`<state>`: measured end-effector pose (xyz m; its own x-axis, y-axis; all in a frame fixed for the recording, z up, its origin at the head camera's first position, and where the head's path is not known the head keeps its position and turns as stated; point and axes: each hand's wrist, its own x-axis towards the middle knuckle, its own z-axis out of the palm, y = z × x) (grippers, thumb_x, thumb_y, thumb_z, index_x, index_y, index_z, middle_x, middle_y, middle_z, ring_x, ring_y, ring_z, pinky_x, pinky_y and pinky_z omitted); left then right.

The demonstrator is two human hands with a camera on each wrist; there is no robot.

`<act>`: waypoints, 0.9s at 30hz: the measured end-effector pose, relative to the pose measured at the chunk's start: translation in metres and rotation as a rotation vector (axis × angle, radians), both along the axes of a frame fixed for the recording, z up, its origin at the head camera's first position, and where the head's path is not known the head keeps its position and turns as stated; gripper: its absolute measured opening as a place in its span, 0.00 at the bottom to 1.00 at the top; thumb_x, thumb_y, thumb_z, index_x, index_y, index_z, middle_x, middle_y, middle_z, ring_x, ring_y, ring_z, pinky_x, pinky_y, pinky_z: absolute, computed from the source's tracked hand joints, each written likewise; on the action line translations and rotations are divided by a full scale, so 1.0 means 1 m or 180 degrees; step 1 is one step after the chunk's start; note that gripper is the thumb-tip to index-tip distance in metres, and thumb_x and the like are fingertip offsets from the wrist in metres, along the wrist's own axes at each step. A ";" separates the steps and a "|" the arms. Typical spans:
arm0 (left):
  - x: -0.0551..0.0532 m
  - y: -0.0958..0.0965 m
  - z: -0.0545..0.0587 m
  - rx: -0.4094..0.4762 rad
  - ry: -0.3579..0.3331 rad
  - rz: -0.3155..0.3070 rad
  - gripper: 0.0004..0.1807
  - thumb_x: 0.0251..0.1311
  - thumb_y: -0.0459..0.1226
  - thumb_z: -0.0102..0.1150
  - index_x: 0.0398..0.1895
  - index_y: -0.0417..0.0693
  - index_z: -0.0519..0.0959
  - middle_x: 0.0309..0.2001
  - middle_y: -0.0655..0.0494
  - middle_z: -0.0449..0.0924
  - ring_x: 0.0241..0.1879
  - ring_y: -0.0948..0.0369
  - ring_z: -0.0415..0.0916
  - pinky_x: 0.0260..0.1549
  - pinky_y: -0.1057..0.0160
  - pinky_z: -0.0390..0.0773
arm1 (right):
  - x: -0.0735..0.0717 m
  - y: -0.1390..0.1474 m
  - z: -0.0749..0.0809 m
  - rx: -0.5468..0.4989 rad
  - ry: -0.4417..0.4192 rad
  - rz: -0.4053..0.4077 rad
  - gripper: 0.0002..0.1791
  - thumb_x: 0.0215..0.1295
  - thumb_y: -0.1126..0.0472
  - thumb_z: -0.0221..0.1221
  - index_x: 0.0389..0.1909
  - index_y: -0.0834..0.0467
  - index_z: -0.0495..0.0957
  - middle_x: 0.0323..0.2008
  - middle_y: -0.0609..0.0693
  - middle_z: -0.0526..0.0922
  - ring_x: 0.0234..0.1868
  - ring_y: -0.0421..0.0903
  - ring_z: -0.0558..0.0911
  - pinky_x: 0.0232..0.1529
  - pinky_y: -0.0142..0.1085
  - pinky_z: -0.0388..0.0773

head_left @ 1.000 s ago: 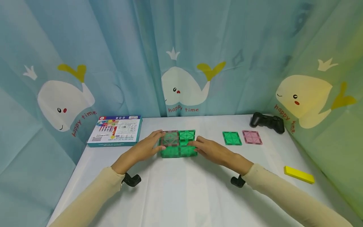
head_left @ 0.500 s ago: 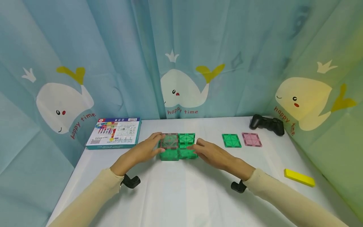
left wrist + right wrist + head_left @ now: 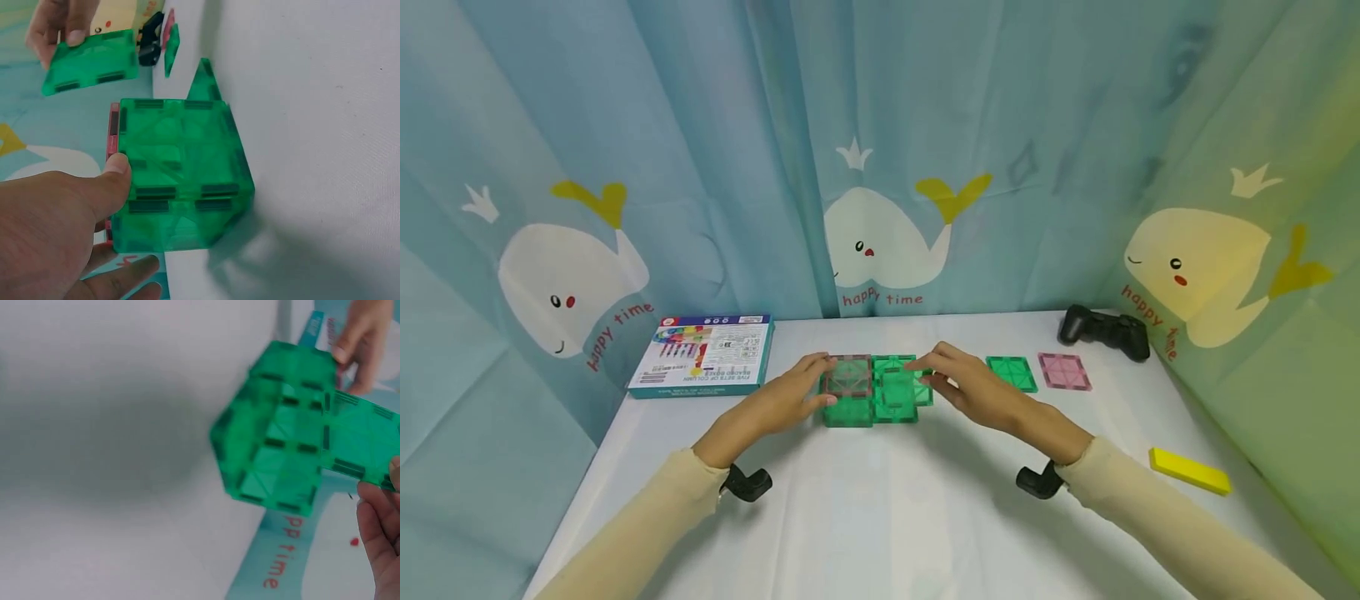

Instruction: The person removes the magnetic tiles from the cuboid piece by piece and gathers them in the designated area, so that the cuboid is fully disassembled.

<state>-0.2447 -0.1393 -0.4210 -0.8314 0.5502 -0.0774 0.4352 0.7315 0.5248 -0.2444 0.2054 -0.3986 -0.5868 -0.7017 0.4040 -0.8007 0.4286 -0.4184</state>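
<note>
A block built of green magnetic tiles (image 3: 848, 412) stands mid-table, with a pink tile (image 3: 853, 375) on top at its left. My left hand (image 3: 775, 408) grips the block's left end, its thumb (image 3: 117, 165) at the tile edge in the left wrist view. Between thumb and fingers my right hand (image 3: 981, 392) pinches a single green magnetic tile (image 3: 94, 59). That tile (image 3: 359, 434) is raised over the block's right half in the head view. Whether it touches the block cannot be told. Fingers hide part of its right edge.
One flat green tile (image 3: 1011, 373) and one pink tile (image 3: 1064, 372) lie to the right. Behind them sits a black game controller (image 3: 1103, 331). A yellow bar (image 3: 1189, 471) rests near the right edge, and a flat box (image 3: 702, 357) at the back left. Curtains enclose the table.
My right hand has risen and shifted slightly right, with a green tile now separate in its fingers above the block. The left hand keeps its hold, almost unmoved.
</note>
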 end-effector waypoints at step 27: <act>-0.001 0.001 -0.002 0.0063 -0.0020 0.0047 0.37 0.81 0.48 0.54 0.84 0.45 0.56 0.85 0.42 0.46 0.82 0.42 0.53 0.74 0.38 0.66 | -0.075 0.072 0.011 -0.0212 -0.0784 -0.1085 0.19 0.79 0.66 0.59 0.67 0.59 0.79 0.57 0.61 0.80 0.32 0.44 0.81 0.39 0.36 0.81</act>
<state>-0.2453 -0.1379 -0.4234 -0.8391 0.5392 -0.0719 0.4210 0.7273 0.5420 -0.3194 0.2772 -0.3881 -0.8653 -0.4280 0.2607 -0.4906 0.6171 -0.6152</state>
